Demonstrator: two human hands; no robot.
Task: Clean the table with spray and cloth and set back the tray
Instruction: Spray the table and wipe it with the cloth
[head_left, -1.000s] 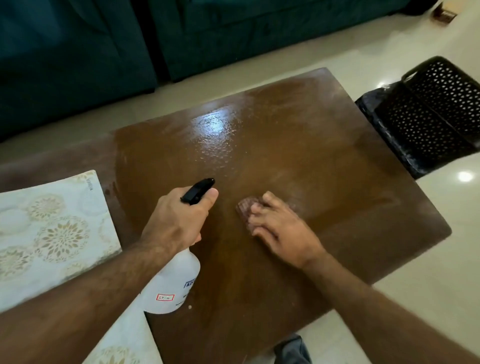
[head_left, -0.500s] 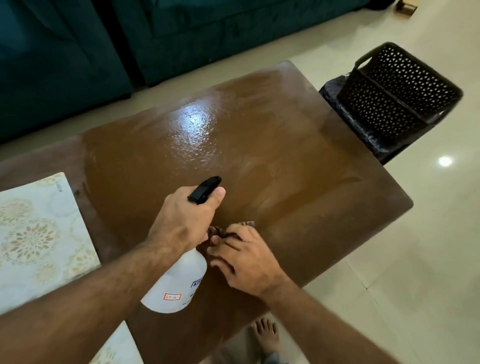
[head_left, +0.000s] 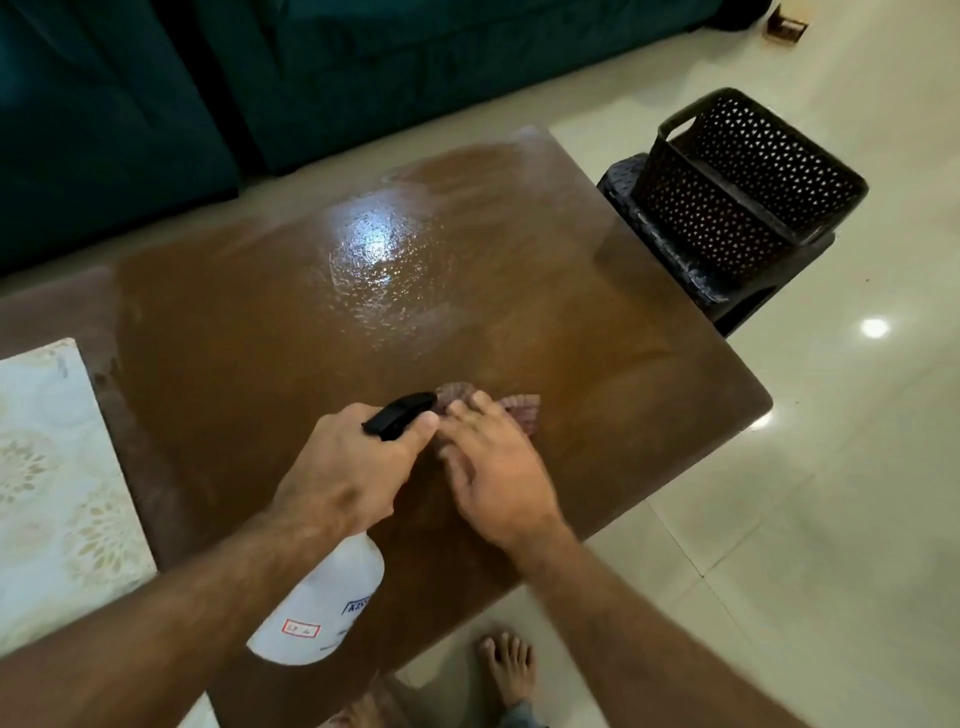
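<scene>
My left hand (head_left: 348, 473) grips a white spray bottle (head_left: 322, 608) by its black trigger head, holding it just above the near part of the brown wooden table (head_left: 270, 322). My right hand (head_left: 493, 467) lies flat on a small reddish-brown cloth (head_left: 522, 410), pressing it onto the tabletop right beside the bottle's nozzle. Only the cloth's far edges show past my fingers. A wet, shiny patch (head_left: 379, 270) glistens on the table farther away. No tray is in view that I can identify.
A pale floral-patterned mat (head_left: 47, 478) covers the table's left end. A dark perforated basket (head_left: 748, 171) sits on a dark stool off the table's right end. A teal sofa (head_left: 363, 67) runs along the far side. A bare foot (head_left: 506, 665) stands on the tiled floor.
My right hand with the cloth slid toward me and left, then back away across the table. The left hand kept the spray bottle in about the same place. The camera shifted.
</scene>
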